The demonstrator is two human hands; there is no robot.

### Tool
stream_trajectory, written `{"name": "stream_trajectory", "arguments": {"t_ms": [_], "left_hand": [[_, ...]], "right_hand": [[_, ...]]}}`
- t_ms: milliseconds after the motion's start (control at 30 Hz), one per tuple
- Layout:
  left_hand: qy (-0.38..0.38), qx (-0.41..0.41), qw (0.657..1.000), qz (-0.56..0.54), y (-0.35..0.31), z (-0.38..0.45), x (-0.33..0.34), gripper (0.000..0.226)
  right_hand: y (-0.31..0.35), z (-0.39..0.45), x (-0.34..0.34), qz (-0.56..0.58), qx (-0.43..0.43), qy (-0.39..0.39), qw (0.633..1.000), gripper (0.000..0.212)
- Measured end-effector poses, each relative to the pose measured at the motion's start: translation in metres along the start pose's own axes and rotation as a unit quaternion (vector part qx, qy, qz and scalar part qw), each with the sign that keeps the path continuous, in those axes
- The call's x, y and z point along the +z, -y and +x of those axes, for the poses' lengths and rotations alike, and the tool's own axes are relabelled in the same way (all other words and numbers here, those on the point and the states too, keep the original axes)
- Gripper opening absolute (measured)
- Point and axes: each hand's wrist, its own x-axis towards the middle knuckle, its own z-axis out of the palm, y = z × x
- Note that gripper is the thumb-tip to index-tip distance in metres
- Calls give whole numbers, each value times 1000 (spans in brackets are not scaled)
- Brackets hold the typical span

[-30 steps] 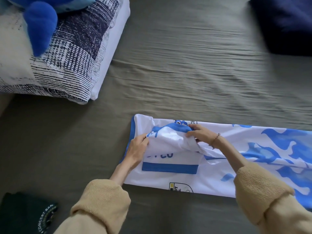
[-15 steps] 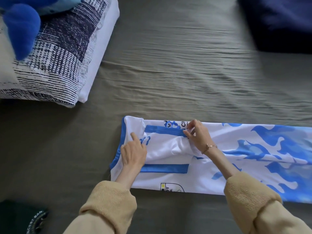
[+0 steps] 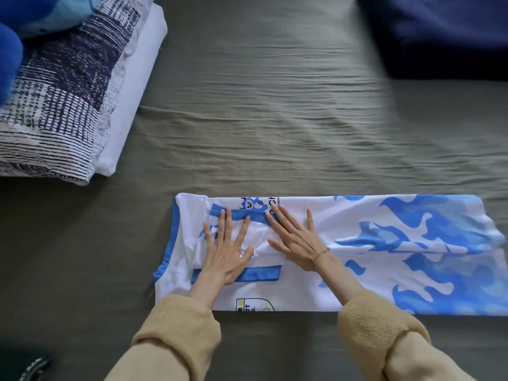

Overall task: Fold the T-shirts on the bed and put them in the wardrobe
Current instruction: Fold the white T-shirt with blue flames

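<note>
A person's left hand (image 3: 224, 253) and right hand (image 3: 295, 237) lie flat, fingers straight and spread, side by side on a white polyester T-shirt with blue flame print and blue trim (image 3: 316, 251), pressing rather than gripping it. The shirt rests on the olive-grey bed sheet (image 3: 261, 105) at about 5 o'clock in the head view, already narrowed into a long band with both sleeves turned in. Its long axis runs from 9 o'clock to 3 o'clock, collar end at 9 o'clock under the hands, flame-printed hem stretching off toward 3 o'clock past the right forearm in its tan knit sleeve (image 3: 384, 336). Both hands sit on the collar third, so the hem end lies well apart from them, nearer the right hand; the next fold probably needs that far end brought across toward the collar. The fabric looks thin and slippery, with a ridge of loose cloth between the palms. A navy-and-white patterned pillow (image 3: 63, 105) lies at 10 o'clock, a dark navy cushion (image 3: 439, 31) at 1 o'clock, and a black folded garment (image 3: 24, 365) at 7 o'clock. No wardrobe is in view.
</note>
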Motion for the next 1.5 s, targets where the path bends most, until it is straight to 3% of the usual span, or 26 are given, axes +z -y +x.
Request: {"name": "stream_trajectory", "arguments": {"t_ms": [200, 367, 567, 633, 700, 800, 933, 1033, 1233, 1400, 1500], "left_hand": [[-20, 30, 999, -27, -61, 0, -4, 59], [-4, 109, 993, -49, -140, 5, -1, 57], [32, 165, 985, -29, -245, 19, 9, 60], [30, 182, 983, -12, -278, 21, 12, 62], [-18, 190, 982, 1, -288, 18, 13, 62], [-77, 197, 977, 13, -328, 14, 10, 63], [-73, 199, 977, 26, -359, 12, -2, 71], [-76, 220, 973, -8, -370, 10, -4, 74], [9, 252, 968, -3, -386, 11, 9, 90], [-51, 272, 961, -16, -395, 7, 6, 39], [-21, 258, 959, -114, -386, 4, -3, 22]], "right_hand": [[-58, -44, 2, 72, 132, -15, 989, 58], [-138, -106, -1, 168, 304, -79, 934, 56], [-226, -177, 6, 149, 381, -17, 912, 65], [-249, -192, 7, 135, 388, -4, 912, 66], [-248, -192, 6, 161, 385, -25, 908, 67], [-262, -206, 4, 230, 411, -134, 872, 64], [-270, -206, -1, 276, 433, -231, 826, 67], [-281, -203, -5, 364, 461, -219, 779, 61], [-304, -197, -14, 481, 427, -137, 753, 19], [-308, -194, -25, 698, 316, -113, 633, 19], [-296, -187, -37, 724, 275, -92, 626, 17]]}}
